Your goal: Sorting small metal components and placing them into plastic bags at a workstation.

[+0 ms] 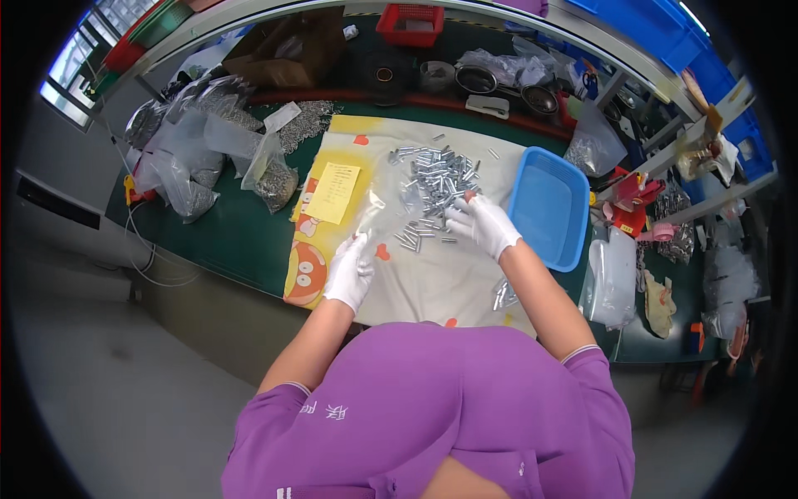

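Note:
My left hand (351, 269), in a white glove, is closed on the edge of a small clear plastic bag (391, 204). The bag stretches away from it over the pale cloth towards a pile of short silvery metal pins (445, 176). At the near right side of that pile is my gloved right hand (486, 224), its fingers spread towards the pins and a bare fingertip showing. I make out nothing held in it. A yellow written note (334, 193) lies on the cloth beyond my left hand. Several loose pins are scattered around the pile.
A blue plastic tray (517, 204) stands right of my right hand. Bags of metal parts (274, 179) sit at the left on the green table (241, 241). A small bag of pins (504, 294) lies near the front edge. At the back stand a cardboard box (283, 62) and red basket (410, 25).

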Available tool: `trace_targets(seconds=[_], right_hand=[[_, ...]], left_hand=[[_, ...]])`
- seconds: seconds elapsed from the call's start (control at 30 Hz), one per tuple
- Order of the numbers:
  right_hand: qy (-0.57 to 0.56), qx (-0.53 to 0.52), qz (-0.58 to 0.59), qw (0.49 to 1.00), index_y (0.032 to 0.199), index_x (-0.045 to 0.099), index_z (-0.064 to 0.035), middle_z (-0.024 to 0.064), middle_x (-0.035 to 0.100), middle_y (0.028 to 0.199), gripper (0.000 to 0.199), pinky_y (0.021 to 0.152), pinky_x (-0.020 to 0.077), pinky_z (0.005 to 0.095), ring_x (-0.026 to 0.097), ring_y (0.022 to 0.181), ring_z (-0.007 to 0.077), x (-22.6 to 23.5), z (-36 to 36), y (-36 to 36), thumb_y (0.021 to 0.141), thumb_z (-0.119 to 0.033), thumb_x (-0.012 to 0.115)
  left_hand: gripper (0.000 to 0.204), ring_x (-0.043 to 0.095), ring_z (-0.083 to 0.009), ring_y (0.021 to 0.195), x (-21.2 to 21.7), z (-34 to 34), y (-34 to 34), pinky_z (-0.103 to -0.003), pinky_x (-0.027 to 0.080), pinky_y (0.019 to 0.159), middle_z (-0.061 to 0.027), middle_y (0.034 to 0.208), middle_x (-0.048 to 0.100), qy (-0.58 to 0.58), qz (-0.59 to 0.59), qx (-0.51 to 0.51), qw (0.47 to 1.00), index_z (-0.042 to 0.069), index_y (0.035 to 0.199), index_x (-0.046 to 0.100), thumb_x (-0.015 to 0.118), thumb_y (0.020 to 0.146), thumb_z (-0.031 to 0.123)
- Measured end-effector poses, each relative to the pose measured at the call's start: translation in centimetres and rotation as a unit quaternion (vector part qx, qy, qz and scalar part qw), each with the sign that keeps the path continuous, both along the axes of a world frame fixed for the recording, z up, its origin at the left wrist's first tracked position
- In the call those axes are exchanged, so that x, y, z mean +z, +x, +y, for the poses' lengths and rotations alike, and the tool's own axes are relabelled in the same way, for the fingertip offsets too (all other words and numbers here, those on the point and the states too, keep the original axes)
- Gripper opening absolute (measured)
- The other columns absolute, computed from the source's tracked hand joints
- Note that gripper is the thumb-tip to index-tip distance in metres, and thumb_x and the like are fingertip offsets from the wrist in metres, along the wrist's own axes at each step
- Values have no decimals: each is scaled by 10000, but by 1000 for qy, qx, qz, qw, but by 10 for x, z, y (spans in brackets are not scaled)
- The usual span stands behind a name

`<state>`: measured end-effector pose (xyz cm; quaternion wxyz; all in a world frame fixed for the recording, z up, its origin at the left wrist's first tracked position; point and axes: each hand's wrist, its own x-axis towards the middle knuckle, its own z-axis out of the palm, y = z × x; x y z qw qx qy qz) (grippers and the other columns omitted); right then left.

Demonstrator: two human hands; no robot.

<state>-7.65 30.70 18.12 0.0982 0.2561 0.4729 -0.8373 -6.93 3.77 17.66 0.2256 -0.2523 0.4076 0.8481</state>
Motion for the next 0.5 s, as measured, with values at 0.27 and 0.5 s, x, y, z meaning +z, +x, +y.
trace_targets(seconds=[0.27,0.5], right_hand=[[315,163,76,932,1434,285,84,237,579,1200,916,926,463,337,591,1092,262,-9,-173,-30,839,-495,673],[658,1,126,742,1260,559,-49,171,587,867,420,708,488,402,582,782,317,3,-187,-54,840,-44,547]], left_hand=[[357,594,-118,931,-72,-29,-77,-234,478,796,-58,1066,624,-132,145,-38,980,-15,1256,497,595,924,76],[403,641,-169,902,-86,-106,-106,-235,534,627,-123,1204,572,-264,77,-182,944,11,1294,433,579,950,161]])
